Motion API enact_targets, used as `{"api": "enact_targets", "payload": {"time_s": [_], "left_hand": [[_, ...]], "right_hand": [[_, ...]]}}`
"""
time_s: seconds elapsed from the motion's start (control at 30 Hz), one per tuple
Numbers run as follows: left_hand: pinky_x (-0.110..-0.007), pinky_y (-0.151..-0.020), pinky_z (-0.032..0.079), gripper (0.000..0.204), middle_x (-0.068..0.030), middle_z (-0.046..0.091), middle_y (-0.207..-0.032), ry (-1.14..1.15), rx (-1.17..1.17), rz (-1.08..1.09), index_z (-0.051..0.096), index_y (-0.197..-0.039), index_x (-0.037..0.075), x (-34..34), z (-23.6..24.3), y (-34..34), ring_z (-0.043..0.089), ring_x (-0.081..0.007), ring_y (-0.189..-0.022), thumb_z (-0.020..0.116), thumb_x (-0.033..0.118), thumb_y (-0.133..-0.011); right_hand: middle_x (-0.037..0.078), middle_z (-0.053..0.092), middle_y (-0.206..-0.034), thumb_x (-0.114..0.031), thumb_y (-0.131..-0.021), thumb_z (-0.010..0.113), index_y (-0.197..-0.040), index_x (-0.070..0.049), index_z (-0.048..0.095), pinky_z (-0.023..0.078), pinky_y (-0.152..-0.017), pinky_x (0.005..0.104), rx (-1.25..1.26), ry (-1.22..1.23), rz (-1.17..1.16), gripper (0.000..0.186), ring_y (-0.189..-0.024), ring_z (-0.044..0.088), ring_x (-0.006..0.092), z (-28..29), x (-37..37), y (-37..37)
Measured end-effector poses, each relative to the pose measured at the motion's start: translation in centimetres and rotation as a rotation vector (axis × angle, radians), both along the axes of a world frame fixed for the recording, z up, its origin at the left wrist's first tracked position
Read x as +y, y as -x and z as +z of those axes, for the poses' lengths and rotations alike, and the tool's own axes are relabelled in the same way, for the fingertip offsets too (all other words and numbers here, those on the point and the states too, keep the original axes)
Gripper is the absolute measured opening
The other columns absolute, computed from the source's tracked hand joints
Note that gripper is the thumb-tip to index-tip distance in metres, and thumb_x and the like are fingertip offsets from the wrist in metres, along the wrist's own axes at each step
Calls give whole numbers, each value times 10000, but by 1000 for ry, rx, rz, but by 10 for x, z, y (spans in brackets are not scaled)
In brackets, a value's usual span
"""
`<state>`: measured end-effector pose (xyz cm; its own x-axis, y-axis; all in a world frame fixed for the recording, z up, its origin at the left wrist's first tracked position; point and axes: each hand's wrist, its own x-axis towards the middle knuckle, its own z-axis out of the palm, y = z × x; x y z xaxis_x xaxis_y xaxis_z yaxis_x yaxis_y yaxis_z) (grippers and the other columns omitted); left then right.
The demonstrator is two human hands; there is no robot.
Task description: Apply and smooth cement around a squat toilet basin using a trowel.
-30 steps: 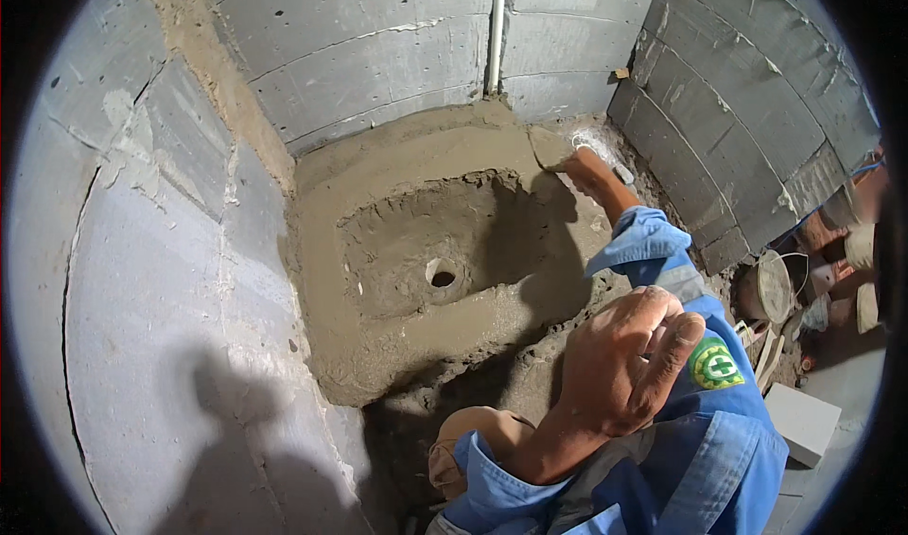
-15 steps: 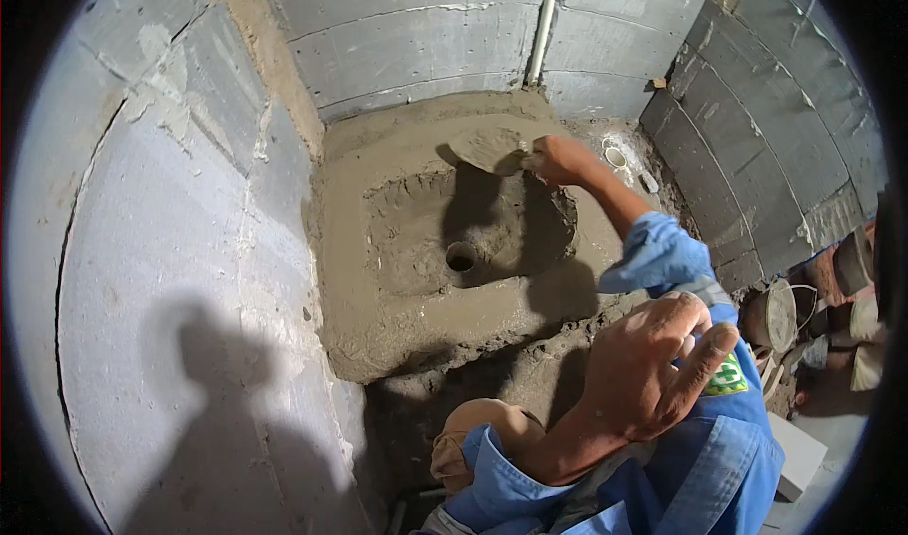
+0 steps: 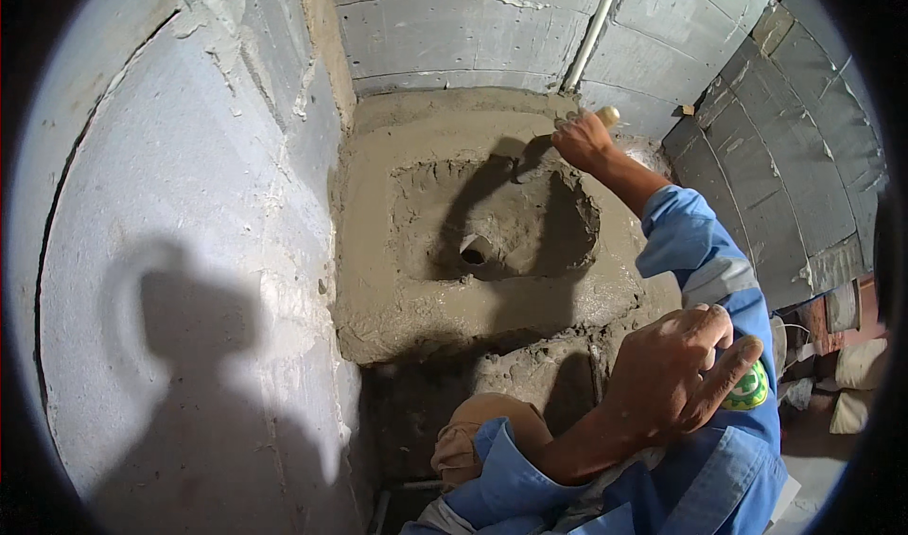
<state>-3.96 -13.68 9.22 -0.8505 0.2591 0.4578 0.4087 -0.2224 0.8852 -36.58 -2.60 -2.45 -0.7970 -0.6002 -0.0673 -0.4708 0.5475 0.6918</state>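
Observation:
My right hand (image 3: 584, 144) is closed round the pale handle of a trowel (image 3: 610, 117) at the far right corner of a wet mortar bed (image 3: 363, 204). Most of the blade is hidden by my hand. Sunk in the bed is a rough rectangular hollow (image 3: 416, 218), with a round pipe opening (image 3: 474, 249) in its floor. Nearer me, my left hand (image 3: 672, 369) hovers beside my right sleeve, its fingers loosely bent and the thumb apart. I see nothing in it, though its palm is turned away.
Grey block walls stand left (image 3: 189, 204), behind (image 3: 454, 34) and right (image 3: 804, 147). A white pipe (image 3: 596, 29) runs up the back wall. My knee (image 3: 492, 426) is by the bed's broken front edge. Buckets and bags (image 3: 861, 365) lie at the right.
My right hand has moved right and slightly farther back with the trowel, whose blade has turned mostly out of sight. The view has shifted; my left hand keeps its pose.

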Motion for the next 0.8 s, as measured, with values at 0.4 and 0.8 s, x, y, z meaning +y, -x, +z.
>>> {"api": "enact_targets", "payload": {"time_s": [0.4, 0.8], "left_hand": [[-414, -596, 498, 360, -144, 582, -759, -49, 31, 50, 542, -856, 26, -15, 0, 0, 630, -319, -689, 576, 358, -988], [-421, -578, 467, 395, -125, 562, -753, -62, 32, 54, 557, -884, 34, -19, 3, -6, 589, -264, -618, 538, 413, -993]], "right_hand": [[117, 699, -816, -204, -855, 552, -738, -103, 684, 520, -701, 452, -119, 354, 286, 203, -805, 702, 299, -9, -98, 0], [108, 747, -869, -103, -783, 683, -809, -110, 752, 566, -684, 380, -225, -17, -171, 74, -837, 730, 267, 13, -19, -6]]}}
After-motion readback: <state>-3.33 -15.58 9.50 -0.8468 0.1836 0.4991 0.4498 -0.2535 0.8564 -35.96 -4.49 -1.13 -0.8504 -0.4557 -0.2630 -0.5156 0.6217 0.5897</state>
